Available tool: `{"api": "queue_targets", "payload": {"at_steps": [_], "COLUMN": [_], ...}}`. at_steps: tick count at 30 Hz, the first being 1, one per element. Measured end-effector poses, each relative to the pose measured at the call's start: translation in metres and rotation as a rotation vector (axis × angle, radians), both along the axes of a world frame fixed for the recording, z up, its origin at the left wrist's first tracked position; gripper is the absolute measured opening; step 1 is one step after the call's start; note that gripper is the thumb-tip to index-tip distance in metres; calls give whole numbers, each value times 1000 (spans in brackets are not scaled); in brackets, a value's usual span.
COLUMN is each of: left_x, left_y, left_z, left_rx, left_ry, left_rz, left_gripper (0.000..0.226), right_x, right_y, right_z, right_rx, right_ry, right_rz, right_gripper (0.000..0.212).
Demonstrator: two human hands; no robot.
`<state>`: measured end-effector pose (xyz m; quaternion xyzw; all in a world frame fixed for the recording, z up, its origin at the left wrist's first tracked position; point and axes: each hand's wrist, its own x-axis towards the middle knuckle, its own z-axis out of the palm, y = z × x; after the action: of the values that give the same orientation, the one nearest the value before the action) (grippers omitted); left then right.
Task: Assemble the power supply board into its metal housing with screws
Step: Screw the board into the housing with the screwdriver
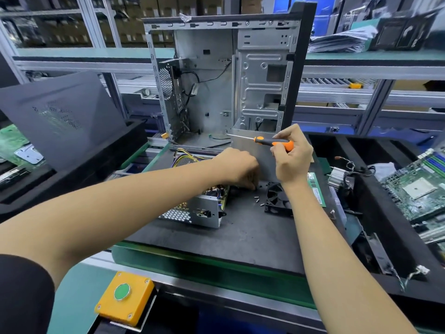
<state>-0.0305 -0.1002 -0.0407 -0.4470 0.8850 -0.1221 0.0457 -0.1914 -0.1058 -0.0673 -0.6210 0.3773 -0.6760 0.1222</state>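
currently, head view, centre of the frame: the right hand point(290, 157) grasps an orange-and-black screwdriver point(274, 142), fingers curled round the handle. the shaft points toward the left of the frame, roughly level, tip in the air in front of the open computer case point(228, 80). the left hand point(240, 171) reaches in from the lower left with fingers curled downward at the dark work mat point(240, 232); the fingertips are hidden, so whether they pinch anything cannot be told.

just below and left of the left hand sits the metal housing point(192, 213), a perforated silver box lying on the mat. the power supply board point(216, 191) is visible inside it, partly hidden by the left forearm. coloured cables point(180, 157) lead out of the housing toward the upper left.

loose screws point(257, 200) lie on the mat between the housing and a black fan point(277, 201), which sits under the right wrist. a green memory module point(316, 189) lies just right of the fan.

upper centre: the case stands upright with its side open, behind the mat. lower left of the frame: a yellow box with a green push button point(122, 291). right edge: a green motherboard point(419, 189) in a black tray. left: a dark side panel point(60, 116) leans tilted.
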Motion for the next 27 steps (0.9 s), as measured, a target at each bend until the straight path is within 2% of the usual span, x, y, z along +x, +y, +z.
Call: {"api": "queue_targets", "payload": {"at_steps": [4, 9, 11, 16, 19, 27], "left_x": [0, 8, 15, 54, 79, 105], "left_y": [5, 9, 11, 25, 34, 50], "left_z": [3, 11, 16, 28, 28, 11], "left_rx": [50, 139, 160, 181, 179, 216], "left_ry": [84, 307, 441, 916, 1137, 1356], "left_rz": [29, -1, -23, -13, 24, -8], "left_gripper": [20, 7, 7, 7, 11, 31], "right_x": [3, 7, 8, 9, 12, 17], "right_y": [2, 11, 17, 35, 47, 64], "right_z": [2, 12, 16, 28, 35, 38], "right_rx": [32, 95, 126, 202, 210, 189], "right_ry": [-10, -95, -129, -180, -170, -84], "right_rz": [-9, 57, 86, 139, 183, 173], "right_gripper": [18, 16, 17, 29, 25, 22]}}
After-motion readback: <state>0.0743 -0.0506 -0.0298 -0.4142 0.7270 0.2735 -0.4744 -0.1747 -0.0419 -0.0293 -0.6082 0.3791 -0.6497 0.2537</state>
